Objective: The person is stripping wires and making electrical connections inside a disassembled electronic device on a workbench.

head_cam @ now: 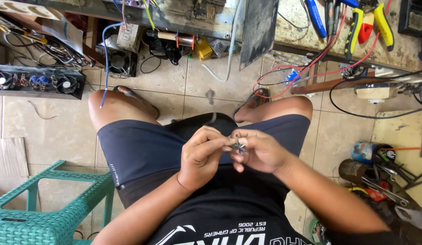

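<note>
Seated, I look down at my lap in dark shorts. My left hand [202, 153] and my right hand [260, 150] meet above my thighs, fingertips pinched together on a small metal part with thin leads [239, 147]. The part is mostly hidden by my fingers, so its kind is unclear. A thin blurred grey wire or wisp [211, 100] rises above my hands.
A teal plastic stool [43, 204] stands at lower left. An open electronics chassis [36, 81] and a small fan [118, 62] lie on the tiled floor at left. Workbench edge [306, 45] with pliers [370, 22] and red wires at top right. Loose tools [379, 177] at right.
</note>
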